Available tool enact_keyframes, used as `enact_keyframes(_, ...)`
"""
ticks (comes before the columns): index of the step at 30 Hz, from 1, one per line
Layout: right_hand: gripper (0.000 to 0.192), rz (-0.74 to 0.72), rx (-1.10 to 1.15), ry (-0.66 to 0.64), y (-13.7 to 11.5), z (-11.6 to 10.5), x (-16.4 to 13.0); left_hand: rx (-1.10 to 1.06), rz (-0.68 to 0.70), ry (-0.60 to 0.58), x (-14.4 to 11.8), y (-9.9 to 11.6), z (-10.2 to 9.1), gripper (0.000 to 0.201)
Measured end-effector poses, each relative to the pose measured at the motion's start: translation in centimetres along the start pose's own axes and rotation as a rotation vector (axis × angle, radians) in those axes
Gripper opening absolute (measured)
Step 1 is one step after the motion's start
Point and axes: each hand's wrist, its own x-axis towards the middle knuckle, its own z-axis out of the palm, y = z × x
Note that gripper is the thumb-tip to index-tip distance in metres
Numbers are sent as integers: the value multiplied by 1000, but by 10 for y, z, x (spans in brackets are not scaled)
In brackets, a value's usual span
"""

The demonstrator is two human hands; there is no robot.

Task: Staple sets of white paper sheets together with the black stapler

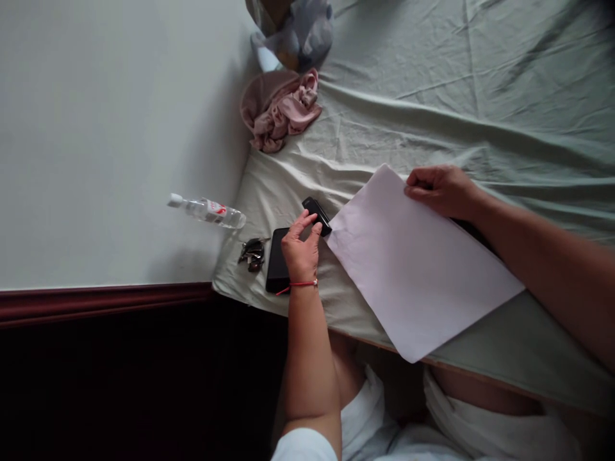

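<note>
— What are the hands doing?

— My left hand (301,251) pinches a small black device (317,215) above a dark phone (277,261). My right hand (441,189) grips the far corner of a white paper sheet (413,262).

— And the surface?

— A wrinkled pale green bedsheet (480,109); the paper lies flat on it. Keys (252,253) sit beside the phone, a bottle (207,210) against the white wall (96,128), a pink cloth (283,112) further up.

Red string bracelet on left hand (300,246), white sleeve, white shorts
</note>
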Motion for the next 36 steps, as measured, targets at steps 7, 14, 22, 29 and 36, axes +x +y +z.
enact_keyframes(7, 28, -1, 25, 12, 3, 1, 0, 188, 33, 83, -8, 4, 19, 23)
enact_keyframes(14, 30, 14, 110, -44, 3, 0, -3, 0, -2, 56, 5, 0, 18, 23)
enact_keyframes(22, 42, 54, 259, -204, -2, -8, -5, -158, -324, 171, 5, 1, 5, 36)
enact_keyframes(29, 40, 94, 339, -220, 3, -10, -7, -319, -461, 46, -12, 19, -14, 51)
enact_keyframes(36, 38, 167, 592, -217, 1, -7, -7, -468, -537, -166, -22, 37, -14, 60)
